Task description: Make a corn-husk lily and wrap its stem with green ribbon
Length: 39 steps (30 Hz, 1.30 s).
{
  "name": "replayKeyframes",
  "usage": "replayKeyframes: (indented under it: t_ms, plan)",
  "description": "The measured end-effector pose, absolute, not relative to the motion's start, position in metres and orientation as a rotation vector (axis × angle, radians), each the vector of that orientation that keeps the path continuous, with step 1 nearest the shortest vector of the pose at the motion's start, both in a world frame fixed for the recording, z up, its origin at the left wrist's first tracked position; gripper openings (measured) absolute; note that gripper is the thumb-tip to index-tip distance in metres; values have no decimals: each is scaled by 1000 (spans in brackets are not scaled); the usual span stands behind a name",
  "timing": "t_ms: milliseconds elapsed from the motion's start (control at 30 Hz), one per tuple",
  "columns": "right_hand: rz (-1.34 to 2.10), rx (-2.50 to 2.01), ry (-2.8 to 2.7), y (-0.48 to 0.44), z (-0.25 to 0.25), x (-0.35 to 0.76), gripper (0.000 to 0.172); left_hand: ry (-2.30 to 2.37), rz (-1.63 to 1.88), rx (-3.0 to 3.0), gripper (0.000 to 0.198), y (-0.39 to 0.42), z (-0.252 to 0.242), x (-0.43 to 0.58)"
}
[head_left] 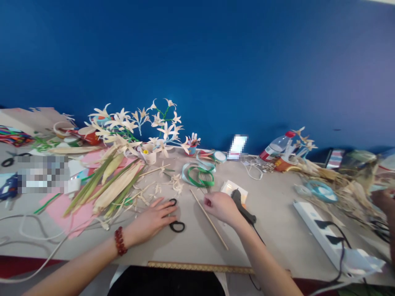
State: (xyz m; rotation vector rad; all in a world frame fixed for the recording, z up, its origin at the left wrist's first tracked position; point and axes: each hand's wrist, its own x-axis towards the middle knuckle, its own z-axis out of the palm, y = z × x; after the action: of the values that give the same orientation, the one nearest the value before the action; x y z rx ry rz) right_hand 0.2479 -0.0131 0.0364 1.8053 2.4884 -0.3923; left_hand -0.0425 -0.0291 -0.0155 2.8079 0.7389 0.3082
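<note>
Our left hand point(151, 220) lies palm down on the surface point(271, 230), fingers spread and flat, resting over a pair of black-handled scissors point(175, 218) — one loop shows just past the fingertips, the other just to the right of the hand. It presses on them rather than gripping. A red bead bracelet point(119, 241) circles that wrist.

Our right hand point(220, 206) sits a little to the right of the left one, fingers curled in loosely; whether it pinches anything we cannot tell. A thin wooden stick point(210, 220) lies on the surface between the two hands, slanting from beyond the right hand's knuckles down toward us. Just to the right of that hand, touching or nearly touching its back, lies a black glue gun point(243, 209), its cord trailing under the forearm.

Beyond the left hand lie long pale leaf strips point(114, 185) on pink paper point(74, 213), with cream paper flowers point(160, 127) farther back. Beyond the right hand is a coil of green and blue ribbon point(200, 174). Well off to the right of the right hand lies a white power strip point(321, 230) — and another person's hand point(382, 199) shows at the frame's edge.
</note>
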Motion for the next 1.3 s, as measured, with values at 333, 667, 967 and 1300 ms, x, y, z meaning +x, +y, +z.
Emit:
replayKeyframes:
  t_ms: [333, 667, 967, 1300]
  plan:
    - [-739, 1818, 2635, -20, 16, 230, 10, 1029, 556, 2740, 38, -16, -7, -71]
    - [-764, 1969, 2611, -35, 9, 215, 9, 1313, 802, 2080, 21, -37, -22, -7]
    - [-530, 2067, 2479, -42, -9, 207, 13, 1134, 673, 2511, 12, -53, -12, -17]
    - [-526, 2005, 2572, -43, -4, 216, 18, 1568, 851, 2444, 19, -6, 4, -108]
